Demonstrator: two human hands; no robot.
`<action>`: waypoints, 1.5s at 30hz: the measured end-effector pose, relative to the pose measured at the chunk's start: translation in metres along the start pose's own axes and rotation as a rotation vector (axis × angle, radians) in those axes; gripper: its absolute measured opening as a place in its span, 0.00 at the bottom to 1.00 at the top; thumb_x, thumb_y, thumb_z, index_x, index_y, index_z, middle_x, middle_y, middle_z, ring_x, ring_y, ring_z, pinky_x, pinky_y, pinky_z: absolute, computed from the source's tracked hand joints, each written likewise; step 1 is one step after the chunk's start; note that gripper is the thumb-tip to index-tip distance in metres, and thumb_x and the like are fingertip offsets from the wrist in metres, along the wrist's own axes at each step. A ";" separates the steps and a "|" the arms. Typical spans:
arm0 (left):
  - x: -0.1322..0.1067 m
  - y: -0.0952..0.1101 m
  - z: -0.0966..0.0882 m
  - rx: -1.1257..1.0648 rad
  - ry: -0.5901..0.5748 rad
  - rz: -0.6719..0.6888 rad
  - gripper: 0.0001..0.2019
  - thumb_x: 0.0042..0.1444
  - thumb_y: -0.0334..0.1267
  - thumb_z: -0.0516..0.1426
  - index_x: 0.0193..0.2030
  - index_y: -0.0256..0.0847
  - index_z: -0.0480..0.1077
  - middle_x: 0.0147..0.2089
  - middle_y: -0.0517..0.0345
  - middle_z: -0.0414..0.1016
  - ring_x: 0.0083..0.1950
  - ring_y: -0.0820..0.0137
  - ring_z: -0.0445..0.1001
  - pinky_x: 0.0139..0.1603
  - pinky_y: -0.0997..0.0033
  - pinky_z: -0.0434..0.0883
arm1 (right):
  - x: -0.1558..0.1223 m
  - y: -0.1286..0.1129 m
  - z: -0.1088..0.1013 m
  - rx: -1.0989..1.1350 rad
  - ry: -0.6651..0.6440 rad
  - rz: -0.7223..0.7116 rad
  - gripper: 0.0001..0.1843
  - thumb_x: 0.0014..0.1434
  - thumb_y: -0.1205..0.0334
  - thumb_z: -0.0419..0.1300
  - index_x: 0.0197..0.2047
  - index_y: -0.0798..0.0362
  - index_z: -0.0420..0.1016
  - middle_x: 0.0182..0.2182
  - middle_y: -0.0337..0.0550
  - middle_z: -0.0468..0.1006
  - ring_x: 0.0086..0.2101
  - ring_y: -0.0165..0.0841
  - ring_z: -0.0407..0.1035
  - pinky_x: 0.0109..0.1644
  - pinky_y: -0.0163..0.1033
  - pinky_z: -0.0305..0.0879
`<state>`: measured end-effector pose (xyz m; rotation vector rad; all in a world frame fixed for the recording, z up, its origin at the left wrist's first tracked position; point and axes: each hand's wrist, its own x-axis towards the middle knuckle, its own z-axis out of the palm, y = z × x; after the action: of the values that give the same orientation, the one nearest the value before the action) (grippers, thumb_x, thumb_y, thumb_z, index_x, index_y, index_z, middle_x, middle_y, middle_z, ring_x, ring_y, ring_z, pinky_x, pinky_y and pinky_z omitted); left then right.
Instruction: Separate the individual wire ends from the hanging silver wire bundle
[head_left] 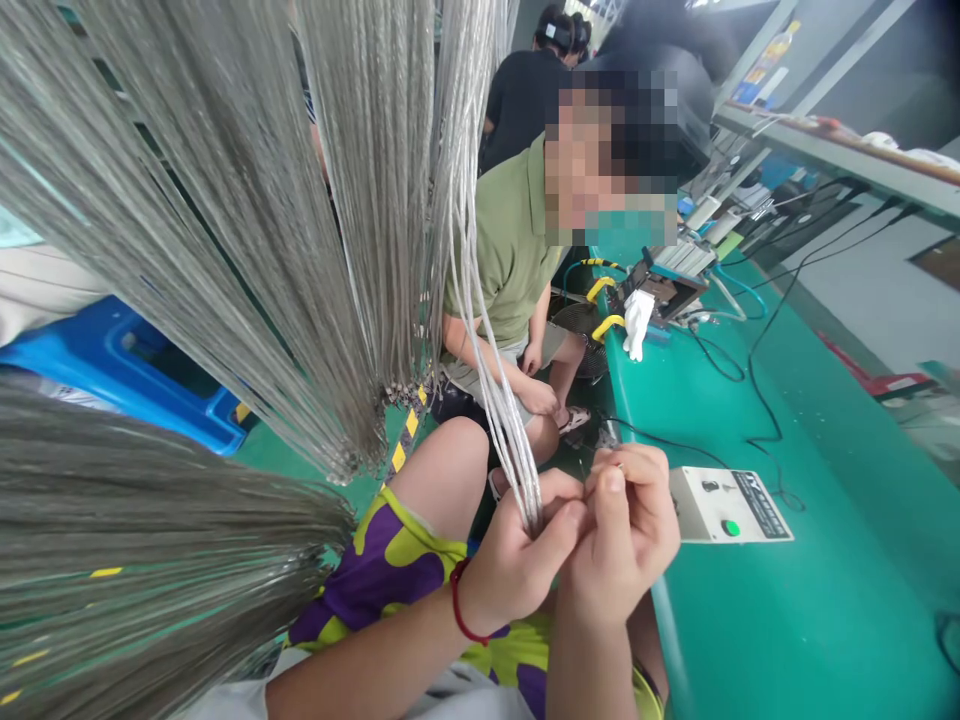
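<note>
A bundle of silvery braided cables (501, 415) hangs down from above into my left hand (517, 560), which has a red cord round its wrist. The fingers of that hand are wrapped round the cables near their lower part. Right beside it, touching, is my right hand (626, 535), closed with the thumb and fingertips pinched together. A tiny light speck shows at that pinch, too small to name. Where the cable ends lie is hidden by my fingers.
Thick curtains of similar grey cables (367, 180) hang on the left. The green bench (847, 560) to the right carries a white control box (731, 505) with a green button, black leads and a machine (667, 285). A seated person in a green shirt (499, 240) is close ahead; a blue stool (127, 370) stands left.
</note>
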<state>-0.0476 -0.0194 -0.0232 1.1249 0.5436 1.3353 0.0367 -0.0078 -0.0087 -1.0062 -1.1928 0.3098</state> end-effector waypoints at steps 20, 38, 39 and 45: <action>0.001 -0.032 -0.005 -0.336 0.052 -0.051 0.12 0.74 0.45 0.53 0.40 0.41 0.64 0.23 0.71 0.49 0.22 0.77 0.47 0.23 0.73 0.46 | 0.011 0.026 -0.022 0.439 -0.460 0.448 0.06 0.61 0.59 0.70 0.42 0.47 0.80 0.37 0.39 0.69 0.37 0.34 0.63 0.42 0.40 0.58; 0.002 -0.025 -0.007 -0.397 0.060 -0.118 0.11 0.72 0.45 0.56 0.40 0.41 0.64 0.20 0.74 0.50 0.19 0.79 0.46 0.22 0.76 0.48 | 0.016 0.038 -0.028 0.490 -0.508 0.630 0.04 0.55 0.60 0.74 0.33 0.48 0.84 0.32 0.37 0.70 0.36 0.33 0.67 0.43 0.40 0.65; 0.003 -0.025 -0.007 -0.392 0.064 -0.120 0.12 0.72 0.45 0.56 0.40 0.41 0.64 0.20 0.74 0.50 0.19 0.79 0.46 0.22 0.76 0.48 | 0.018 0.038 -0.028 0.507 -0.505 0.664 0.05 0.55 0.60 0.75 0.31 0.48 0.83 0.31 0.37 0.70 0.34 0.32 0.67 0.41 0.39 0.65; 0.008 -0.022 -0.012 -0.365 0.077 -0.160 0.14 0.71 0.46 0.58 0.37 0.41 0.64 0.22 0.72 0.50 0.21 0.79 0.47 0.22 0.76 0.47 | -0.007 0.033 -0.019 0.105 -0.220 0.254 0.03 0.58 0.65 0.71 0.34 0.47 0.83 0.32 0.40 0.77 0.36 0.37 0.71 0.41 0.44 0.69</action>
<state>-0.0452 -0.0051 -0.0448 0.7198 0.4146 1.2788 0.0604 -0.0033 -0.0394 -1.0523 -1.2322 0.6908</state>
